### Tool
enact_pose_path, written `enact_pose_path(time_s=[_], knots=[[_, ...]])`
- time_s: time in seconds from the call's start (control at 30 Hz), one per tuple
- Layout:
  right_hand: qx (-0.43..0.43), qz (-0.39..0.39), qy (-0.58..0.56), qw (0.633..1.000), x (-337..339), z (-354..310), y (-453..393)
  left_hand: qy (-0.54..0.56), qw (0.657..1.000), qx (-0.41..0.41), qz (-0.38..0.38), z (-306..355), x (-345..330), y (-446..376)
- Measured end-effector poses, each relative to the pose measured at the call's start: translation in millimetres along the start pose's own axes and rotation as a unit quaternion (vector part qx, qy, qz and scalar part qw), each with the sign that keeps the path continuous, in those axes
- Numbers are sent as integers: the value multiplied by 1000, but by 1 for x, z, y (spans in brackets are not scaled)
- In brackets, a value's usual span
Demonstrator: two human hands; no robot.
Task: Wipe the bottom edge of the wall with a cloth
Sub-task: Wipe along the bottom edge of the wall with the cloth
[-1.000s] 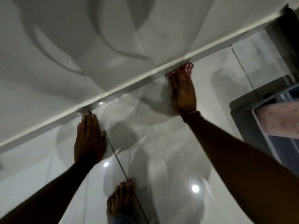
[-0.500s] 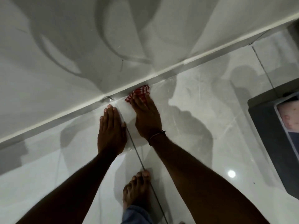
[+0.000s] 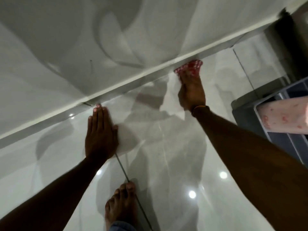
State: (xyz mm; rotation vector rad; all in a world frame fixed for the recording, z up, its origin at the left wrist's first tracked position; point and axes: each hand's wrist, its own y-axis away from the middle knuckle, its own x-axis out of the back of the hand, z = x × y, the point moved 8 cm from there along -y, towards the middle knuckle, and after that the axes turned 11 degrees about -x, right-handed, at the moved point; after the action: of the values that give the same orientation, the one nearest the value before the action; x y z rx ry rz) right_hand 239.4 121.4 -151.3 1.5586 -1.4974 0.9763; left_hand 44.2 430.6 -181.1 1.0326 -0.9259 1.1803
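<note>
Pressing red-checked cloth [image 3: 190,68] under right hand [image 3: 191,92] fingertips against skirting strip [image 3: 133,80] at wall foot, for scrubbing contact. Bracing left hand [image 3: 100,135], flat and empty, on glossy floor tile [image 3: 166,164] for balance.

The glossy pale tiled floor [image 3: 166,164] meets the wall's bottom edge [image 3: 133,77]. Flat on it rests the left hand [image 3: 100,135], a bare foot [image 3: 121,204] straddles a dark grout line [image 3: 123,170], and a grey crate [image 3: 250,117] stands at right.
</note>
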Motion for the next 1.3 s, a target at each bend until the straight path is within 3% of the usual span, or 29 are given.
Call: enact_pose_path(time_s=[0.17,0.4,0.53,0.7,0.8,0.87,1.07,1.2,1.3], knots=[[-156,-16,7,988,47,83,-62,-4,1000,5,13,-3,-2,0],[-209,-21,17,978,63,132,-101,-1,1000,15,6,-4,-6,2],[-184,1,16,983,64,127,-100,-12,1000,15,-5,-5,-5,1],[-90,52,-10,995,19,59,-45,-15,1000,4,-11,-4,-2,2],[-84,63,-52,993,-12,-11,5,-7,1000,-6,-12,-1,4,2],[-90,18,-110,990,-35,-59,41,13,1000,-7,-19,0,7,5],[44,-70,-69,994,-94,-201,134,5,999,-20,-46,-18,9,23],[71,-126,-58,988,-102,-201,135,-15,997,-47,-52,-26,9,27],[48,-108,-52,992,-100,-202,134,-13,998,-43,-42,-24,13,26]])
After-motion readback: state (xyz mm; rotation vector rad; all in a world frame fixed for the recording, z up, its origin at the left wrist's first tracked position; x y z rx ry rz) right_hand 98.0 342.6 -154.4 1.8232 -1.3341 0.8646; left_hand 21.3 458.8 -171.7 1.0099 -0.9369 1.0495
